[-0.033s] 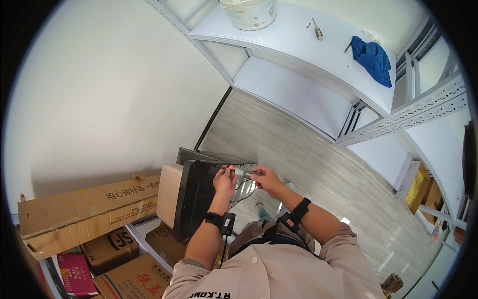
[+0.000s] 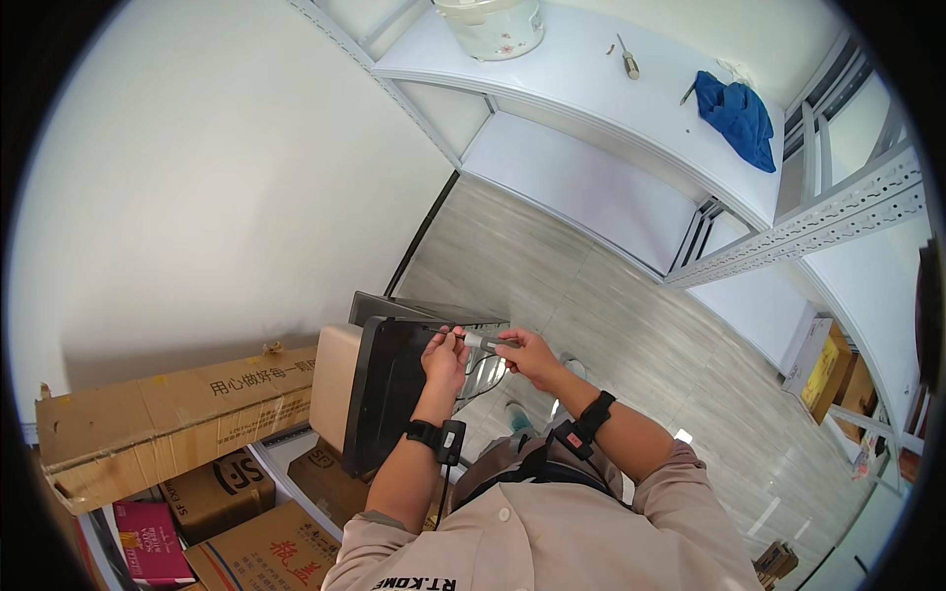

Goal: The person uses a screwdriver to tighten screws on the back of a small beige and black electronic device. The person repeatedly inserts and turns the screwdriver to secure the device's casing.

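Note:
In front of my body, my right hand [image 2: 530, 357] is closed round the grey-and-white handle of a screwdriver [image 2: 479, 342], which lies roughly level. Its dark shaft points left toward a black panel [image 2: 389, 399], part of a boxy appliance standing on edge. My left hand [image 2: 445, 355] is beside that panel, fingers pinched at the shaft end of the screwdriver. Whether a screw is between those fingertips is too small to tell. A thin black cable [image 2: 485, 392] loops below my hands.
A long cardboard carton [image 2: 177, 409] lies at the left, above other boxes and a magenta package [image 2: 151, 542]. The far white shelf [image 2: 581, 84] holds a floral pot [image 2: 493, 30], another screwdriver [image 2: 629, 61] and a blue cloth [image 2: 734, 118]. Metal racking [image 2: 818, 212] stands at the right.

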`<action>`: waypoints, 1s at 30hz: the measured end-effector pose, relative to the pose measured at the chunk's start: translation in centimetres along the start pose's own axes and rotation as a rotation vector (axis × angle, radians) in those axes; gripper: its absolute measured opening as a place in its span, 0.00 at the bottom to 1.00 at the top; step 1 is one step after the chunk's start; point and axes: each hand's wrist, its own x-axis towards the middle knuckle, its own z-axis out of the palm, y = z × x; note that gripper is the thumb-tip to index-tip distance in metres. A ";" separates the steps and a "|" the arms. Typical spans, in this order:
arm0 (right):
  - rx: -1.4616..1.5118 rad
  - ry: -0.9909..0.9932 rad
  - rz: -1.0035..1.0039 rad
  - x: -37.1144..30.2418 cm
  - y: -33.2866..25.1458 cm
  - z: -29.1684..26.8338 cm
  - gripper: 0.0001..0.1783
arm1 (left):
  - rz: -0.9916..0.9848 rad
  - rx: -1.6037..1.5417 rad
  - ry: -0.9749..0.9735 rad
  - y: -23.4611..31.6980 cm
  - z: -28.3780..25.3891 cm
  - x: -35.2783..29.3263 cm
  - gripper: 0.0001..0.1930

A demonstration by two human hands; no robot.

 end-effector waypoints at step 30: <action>-0.112 0.060 -0.241 0.1 0.0 -0.4 0.19 | 0.035 -0.037 0.029 -0.7 0.5 0.6 0.03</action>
